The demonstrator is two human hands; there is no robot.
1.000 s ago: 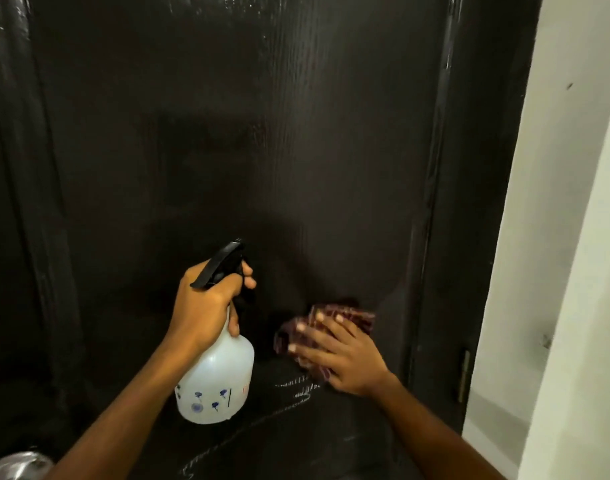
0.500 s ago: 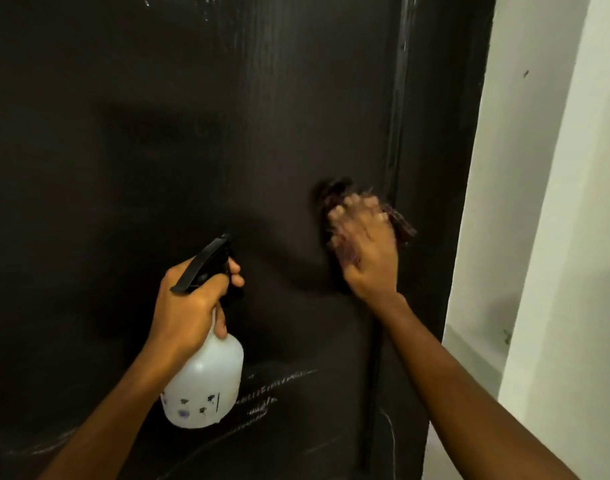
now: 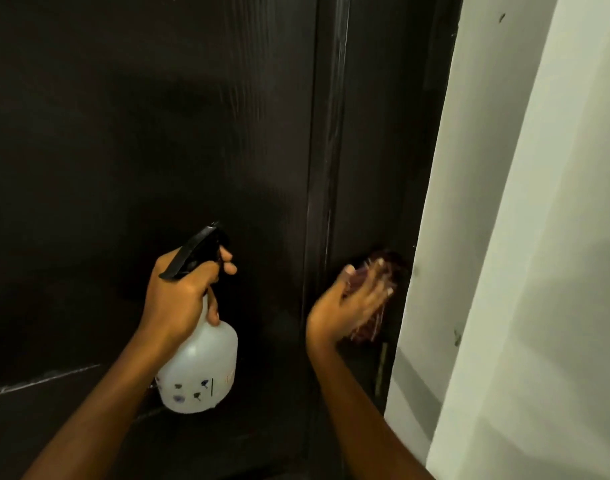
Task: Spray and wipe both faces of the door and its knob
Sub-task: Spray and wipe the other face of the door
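A dark wooden door (image 3: 151, 133) fills the left and middle of the head view. My left hand (image 3: 185, 292) grips the neck of a white spray bottle (image 3: 199, 372) with a black trigger head, held in front of the door. My right hand (image 3: 352, 306), blurred by motion, presses a dark red checked cloth (image 3: 369, 327) flat against the dark door frame (image 3: 376, 150) at the right of the door, its fingers spread. The door knob is out of view.
A white wall (image 3: 504, 237) runs down the right side beside the frame. A metal hinge (image 3: 381, 368) shows on the frame just below the cloth. Faint white streaks (image 3: 43, 379) mark the lower left of the door.
My right hand with the cloth went up the door's right edge, then came down and right onto the frame. The view shifted right. The bottle stayed in my left hand.
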